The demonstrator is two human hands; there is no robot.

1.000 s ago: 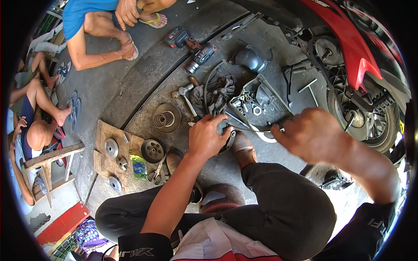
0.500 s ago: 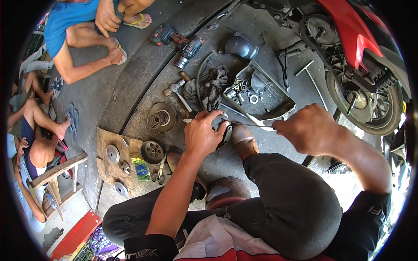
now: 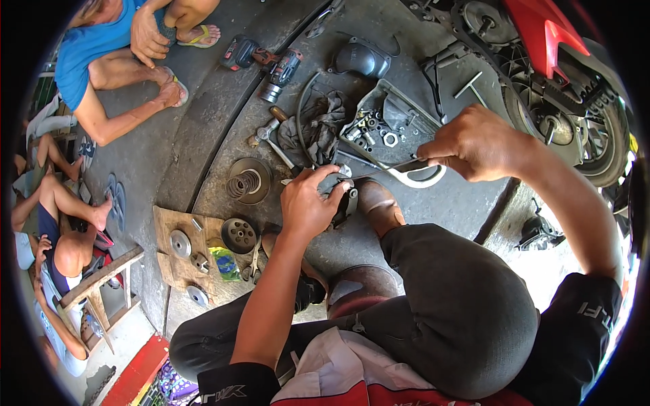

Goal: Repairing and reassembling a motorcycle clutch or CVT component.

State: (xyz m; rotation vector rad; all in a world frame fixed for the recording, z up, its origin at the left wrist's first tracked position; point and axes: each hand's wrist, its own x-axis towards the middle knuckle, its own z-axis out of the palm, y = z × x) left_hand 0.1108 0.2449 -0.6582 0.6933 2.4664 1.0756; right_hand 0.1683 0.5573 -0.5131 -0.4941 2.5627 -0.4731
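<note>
Gripping a dark metal part (image 3: 347, 208) above the floor (image 3: 440, 206), the left hand (image 3: 308, 203) is just left of a brown shoe (image 3: 379, 201). The right hand (image 3: 477, 143), apart from it and farther right, is clamped around one end of a thin rod (image 3: 386, 170); the rod's other end appears to meet the part, though the contact is too small to make out. Beyond them, a gray tray (image 3: 418, 127) holds loose nuts (image 3: 391, 139), with a dark cloth (image 3: 325, 123) and a hammer (image 3: 279, 150) to its left. A cordless drill (image 3: 283, 68) lies farther off. At left, a coil spring (image 3: 242, 185) shows against a round dish (image 3: 261, 172); a red motorcycle (image 3: 558, 37) stands at far right.
</note>
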